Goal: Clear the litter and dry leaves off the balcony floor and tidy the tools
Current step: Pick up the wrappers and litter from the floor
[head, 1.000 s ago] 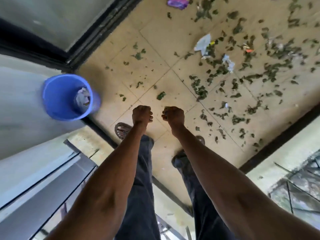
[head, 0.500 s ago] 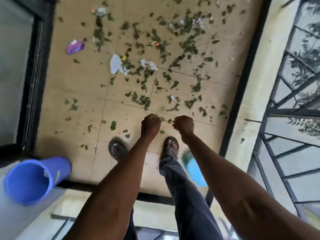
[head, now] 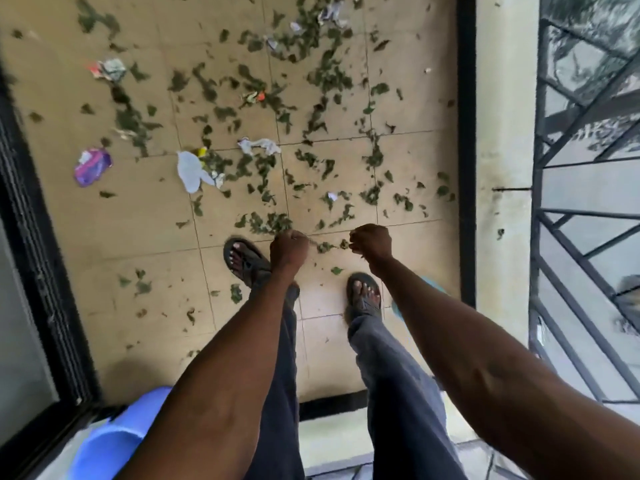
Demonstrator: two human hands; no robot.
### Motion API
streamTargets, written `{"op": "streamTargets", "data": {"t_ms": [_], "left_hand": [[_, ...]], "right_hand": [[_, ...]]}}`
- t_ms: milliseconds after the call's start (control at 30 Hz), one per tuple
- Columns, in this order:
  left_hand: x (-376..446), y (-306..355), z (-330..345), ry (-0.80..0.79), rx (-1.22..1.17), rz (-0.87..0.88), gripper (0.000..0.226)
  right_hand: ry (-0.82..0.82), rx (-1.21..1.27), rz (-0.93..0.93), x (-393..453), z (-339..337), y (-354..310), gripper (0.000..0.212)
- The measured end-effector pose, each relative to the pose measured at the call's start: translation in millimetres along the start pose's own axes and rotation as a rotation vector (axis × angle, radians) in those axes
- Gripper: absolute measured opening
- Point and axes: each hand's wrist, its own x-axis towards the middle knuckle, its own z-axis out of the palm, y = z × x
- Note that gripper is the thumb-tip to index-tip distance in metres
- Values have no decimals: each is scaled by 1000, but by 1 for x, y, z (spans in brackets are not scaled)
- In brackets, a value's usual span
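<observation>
Dry green leaves (head: 263, 221) lie scattered over the tan tiled balcony floor (head: 121, 223). Among them are a white paper scrap (head: 190, 171), a purple wrapper (head: 92, 167), a crumpled white tissue (head: 259, 145) and a crumpled wrapper (head: 110, 69). My left hand (head: 289, 249) and my right hand (head: 372, 245) are stretched out in front of me above my sandalled feet. Both are curled into fists and I see nothing held in either. A blue bucket (head: 114, 441) shows at the bottom left, partly hidden by my left arm.
A black door frame (head: 34, 237) runs along the left. On the right are a black floor strip (head: 465, 133), a pale low wall (head: 502, 133) and a metal railing (head: 588, 168). A teal object (head: 433, 285) peeks out behind my right forearm.
The view has swung to the right and forward along the balcony; the bucket has slid to the bottom left corner. My feet have stepped forward. Both fists stay curled.
</observation>
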Motion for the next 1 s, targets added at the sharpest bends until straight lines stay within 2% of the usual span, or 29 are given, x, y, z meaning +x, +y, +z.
{"op": "streamTargets", "data": {"t_ms": [33, 100, 167, 233, 367, 500, 633, 767, 867, 933, 1000], "left_hand": [[7, 1, -4, -15, 28, 12, 10], [25, 3, -7, -38, 33, 16, 10], [43, 2, -6, -44, 99, 37, 15], [61, 3, -3, -53, 151, 46, 14], [101, -6, 16, -52, 186, 14, 16], [149, -18, 42, -21, 33, 11, 17], [197, -37, 72, -4, -179, 4, 7], [227, -56, 99, 3, -240, -26, 6], [235, -63, 105, -4, -246, -27, 12], [237, -65, 101, -20, -242, -37, 9], [234, -64, 92, -12, -260, -64, 5]], "right_hand": [[-12, -6, 9, 4, 6, -4, 16], [-20, -15, -12, 17, 15, -14, 8], [26, -34, -35, 36, 26, -17, 14], [37, -129, -69, 57, 36, -16, 17], [9, -329, -142, 110, 50, -4, 9], [-18, -495, -222, 177, 67, 10, 15], [31, -590, -311, 235, 91, 25, 11], [-7, -746, -468, 274, 109, 32, 29], [-68, -888, -571, 290, 117, 38, 21], [-34, -822, -526, 289, 119, 37, 16], [81, -578, -342, 279, 116, 34, 12]]}}
